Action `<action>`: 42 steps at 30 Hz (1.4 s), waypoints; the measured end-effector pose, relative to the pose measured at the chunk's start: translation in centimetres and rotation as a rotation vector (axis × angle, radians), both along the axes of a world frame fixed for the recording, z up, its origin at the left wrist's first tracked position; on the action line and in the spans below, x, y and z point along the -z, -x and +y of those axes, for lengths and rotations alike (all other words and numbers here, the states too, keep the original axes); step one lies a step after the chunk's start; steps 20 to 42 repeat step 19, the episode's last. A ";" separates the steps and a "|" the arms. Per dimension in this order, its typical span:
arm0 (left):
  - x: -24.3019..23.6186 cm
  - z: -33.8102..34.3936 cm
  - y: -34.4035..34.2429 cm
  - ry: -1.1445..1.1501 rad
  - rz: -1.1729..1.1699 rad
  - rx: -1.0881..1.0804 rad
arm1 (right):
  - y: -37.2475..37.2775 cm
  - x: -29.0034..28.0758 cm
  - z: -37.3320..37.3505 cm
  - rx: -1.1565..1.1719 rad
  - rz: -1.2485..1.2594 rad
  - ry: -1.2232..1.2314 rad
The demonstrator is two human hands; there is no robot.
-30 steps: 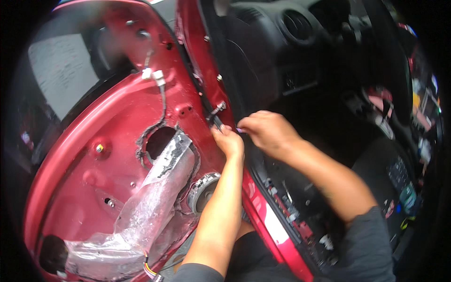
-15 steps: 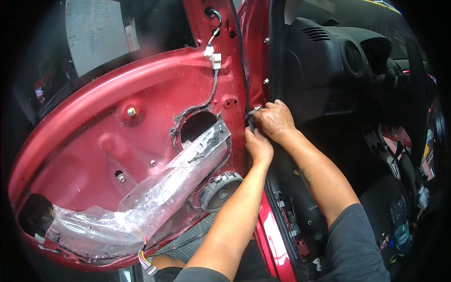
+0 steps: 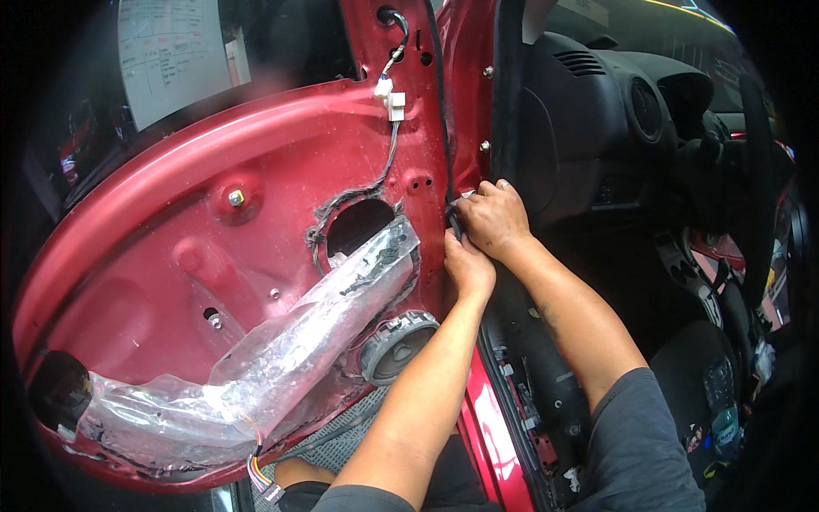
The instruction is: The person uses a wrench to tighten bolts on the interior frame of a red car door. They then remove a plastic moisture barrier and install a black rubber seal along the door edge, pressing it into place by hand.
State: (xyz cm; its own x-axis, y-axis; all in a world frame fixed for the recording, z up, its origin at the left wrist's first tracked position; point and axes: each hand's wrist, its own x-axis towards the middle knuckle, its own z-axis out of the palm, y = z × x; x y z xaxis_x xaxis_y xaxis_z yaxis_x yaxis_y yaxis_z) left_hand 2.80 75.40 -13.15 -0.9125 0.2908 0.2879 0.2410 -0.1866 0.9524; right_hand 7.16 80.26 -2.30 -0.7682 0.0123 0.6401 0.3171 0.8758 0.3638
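Note:
Both hands meet in the gap between the opened red car door [image 3: 256, 154] and the door frame. My right hand [image 3: 495, 213] is closed, knuckles up, against the red pillar, with a small pale piece showing by its fingertips. Just below it, my left hand [image 3: 469, 263] is closed with the thumb pointing up. A black cable-like strip [image 3: 454, 224] runs between the fingers of the two hands; its exact kind and both ends are hidden by the fingers and the door edge.
Clear plastic sheeting [image 3: 281, 367] is partly peeled on the door. Beside it are a round speaker [image 3: 399, 348], white connectors [image 3: 395, 107] with wiring, and a hanging multicoloured wire plug [image 3: 271, 492]. The black dashboard [image 3: 572, 119] and steering wheel [image 3: 755, 179] are at right.
My hands stay in the same spot at the door gap, with the right fingers shifted very slightly. The whole view has moved a little.

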 end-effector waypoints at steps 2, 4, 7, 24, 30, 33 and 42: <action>0.0 -0.1 -0.3 0.040 -0.019 0.016 | 0.0 0.8 0.4 -0.031 0.042 -0.032; 0.2 -0.2 0.0 0.076 -0.005 0.019 | 0.1 0.8 0.6 -0.049 0.066 -0.042; 0.1 -0.8 -0.3 0.104 -0.007 0.066 | 0.3 1.2 0.8 -0.062 0.092 -0.054; 0.4 -2.1 0.1 0.097 0.145 -0.022 | 1.6 3.0 0.5 -0.077 0.284 0.032; 0.4 -2.1 0.1 0.097 0.145 -0.022 | 1.6 3.0 0.5 -0.077 0.284 0.032; 0.4 -2.1 0.1 0.097 0.145 -0.022 | 1.6 3.0 0.5 -0.077 0.284 0.032; 0.4 -2.1 0.1 0.097 0.145 -0.022 | 1.6 3.0 0.5 -0.077 0.284 0.032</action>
